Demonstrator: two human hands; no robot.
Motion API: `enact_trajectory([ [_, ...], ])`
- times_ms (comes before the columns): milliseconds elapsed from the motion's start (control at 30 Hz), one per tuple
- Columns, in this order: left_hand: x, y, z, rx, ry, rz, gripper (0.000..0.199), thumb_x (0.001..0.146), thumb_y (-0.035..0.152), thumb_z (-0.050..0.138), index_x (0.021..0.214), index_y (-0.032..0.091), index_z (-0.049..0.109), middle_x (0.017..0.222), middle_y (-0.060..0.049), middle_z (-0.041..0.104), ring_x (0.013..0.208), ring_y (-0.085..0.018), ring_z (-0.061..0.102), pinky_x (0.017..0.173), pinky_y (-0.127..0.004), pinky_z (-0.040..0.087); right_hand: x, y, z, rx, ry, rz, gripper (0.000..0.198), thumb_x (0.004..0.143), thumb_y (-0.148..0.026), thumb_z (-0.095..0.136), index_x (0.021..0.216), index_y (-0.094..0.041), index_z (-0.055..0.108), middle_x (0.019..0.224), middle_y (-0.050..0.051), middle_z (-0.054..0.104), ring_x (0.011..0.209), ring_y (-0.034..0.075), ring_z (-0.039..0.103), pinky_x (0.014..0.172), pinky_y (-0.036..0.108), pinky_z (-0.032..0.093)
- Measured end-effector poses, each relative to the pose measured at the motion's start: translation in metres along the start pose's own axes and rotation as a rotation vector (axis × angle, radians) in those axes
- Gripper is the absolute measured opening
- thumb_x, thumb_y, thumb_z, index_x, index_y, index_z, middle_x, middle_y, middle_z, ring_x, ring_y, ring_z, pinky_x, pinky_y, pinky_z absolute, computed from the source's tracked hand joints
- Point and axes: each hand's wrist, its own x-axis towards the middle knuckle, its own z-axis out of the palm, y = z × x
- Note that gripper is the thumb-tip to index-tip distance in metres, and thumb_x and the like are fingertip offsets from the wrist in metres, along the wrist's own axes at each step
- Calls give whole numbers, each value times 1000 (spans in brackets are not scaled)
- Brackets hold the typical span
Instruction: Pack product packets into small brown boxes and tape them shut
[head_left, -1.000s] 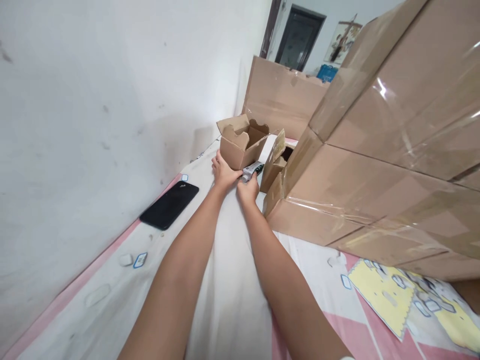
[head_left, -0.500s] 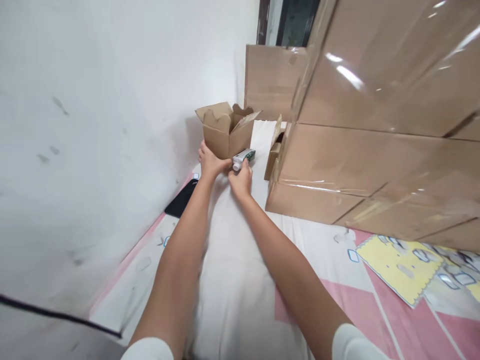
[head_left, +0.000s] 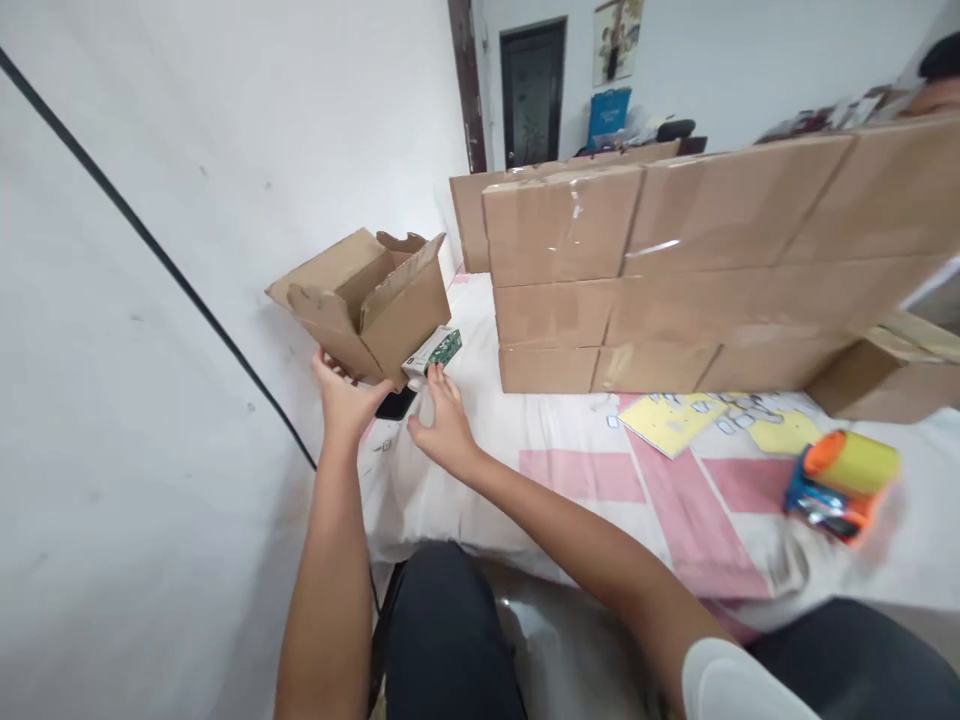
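An open cardboard box [head_left: 409, 318] with raised flaps stands tilted in the view, close to the wall. My left hand [head_left: 346, 400] grips its lower near corner, thumb in front and fingers round the left side. Against the box's right side lies a small white and green carton [head_left: 433, 352], with a small pale part at its near end. My right hand [head_left: 446, 420] has its fingertips at the carton's near edge, thumb stretched apart from it. Partly hidden behind my left hand and below the box is a flat black object [head_left: 396, 404].
A long taped cardboard panel [head_left: 555, 318] stands along the back. To the right are a yellow sheet [head_left: 664, 425], a blurred orange, blue and yellow toy-like object [head_left: 844, 485] and another cardboard box [head_left: 892, 375]. A black cable [head_left: 150, 250] crosses the left wall [head_left: 112, 450].
The view has swung right and back, bringing the toy-like object and my legs into sight. My right thumb has moved away from the carton. My left hand still grips the box.
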Motion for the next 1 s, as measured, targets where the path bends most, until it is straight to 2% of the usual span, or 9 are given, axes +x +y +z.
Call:
enact_trajectory([
  [133, -79, 36, 1, -83, -26, -38, 107, 51, 23, 87, 140, 27, 27, 142, -14, 40, 127, -26, 52, 101, -44, 56, -89, -22, -53, -12, 5, 40, 92, 79, -23, 58, 160, -3, 19, 169, 20, 16, 159, 28, 10, 130, 48, 18],
  [233, -131, 57, 5, -59, -137, 36, 109, 51, 26, 89, 142, 30, 28, 145, -13, 38, 132, -27, 50, 104, -49, 54, -167, -28, -80, -26, 21, 52, 100, 78, -23, 60, 162, -5, 10, 171, 18, 6, 160, 28, 4, 130, 49, 18],
  [300, -152, 70, 14, -8, -264, 94, 112, 51, 26, 91, 144, 32, 29, 147, -12, 38, 135, -29, 47, 103, -49, 55, -210, -28, -90, -31, 50, 98, 101, 79, -23, 60, 163, -8, 6, 171, 17, 5, 160, 27, 4, 130, 49, 18],
  [400, -168, 85, 49, -41, -456, 141, 116, 49, 26, 93, 146, 33, 29, 149, -13, 38, 137, -31, 45, 102, -49, 55, -249, -17, -107, -28, 126, 215, 101, 80, -22, 60, 163, -8, 4, 171, 18, 0, 160, 29, 2, 129, 52, 19],
  [533, -174, 84, 114, -112, -678, 128, 114, 49, 30, 95, 144, 35, 32, 147, -12, 39, 136, -30, 46, 103, -49, 53, -264, 6, -139, -30, 175, 345, 100, 78, -18, 58, 162, -6, 5, 170, 20, 5, 160, 29, 4, 129, 52, 18],
  [700, -179, 63, 173, -254, -837, -25, 100, 51, 47, 94, 135, 33, 41, 139, -11, 45, 126, -31, 53, 88, -43, 60, -271, 21, -174, -133, 122, 416, 93, 78, -17, 58, 162, -8, 16, 171, 18, -1, 160, 32, -1, 127, 54, 20],
  [833, -180, 51, 195, -274, -892, -46, 96, 53, 53, 92, 133, 29, 44, 132, -12, 51, 123, -31, 55, 86, -41, 60, -276, 27, -196, -257, 105, 408, 82, 81, -19, 54, 159, -10, 29, 171, 15, 8, 158, 32, 13, 123, 55, 25],
  [933, -179, 44, 199, -258, -912, -79, 97, 52, 50, 93, 134, 29, 44, 137, -13, 49, 126, -30, 53, 88, -40, 59, -273, 35, -212, -302, 142, 366, 73, 84, -18, 52, 155, -15, 36, 168, 11, 26, 155, 32, 20, 121, 57, 25],
  [1000, -180, 38, 198, -237, -931, -107, 98, 52, 47, 93, 134, 28, 44, 139, -13, 47, 126, -30, 53, 89, -41, 58, -267, 43, -219, -296, 217, 319, 66, 85, -18, 52, 150, -16, 43, 161, 12, 39, 152, 34, 22, 120, 57, 25],
])
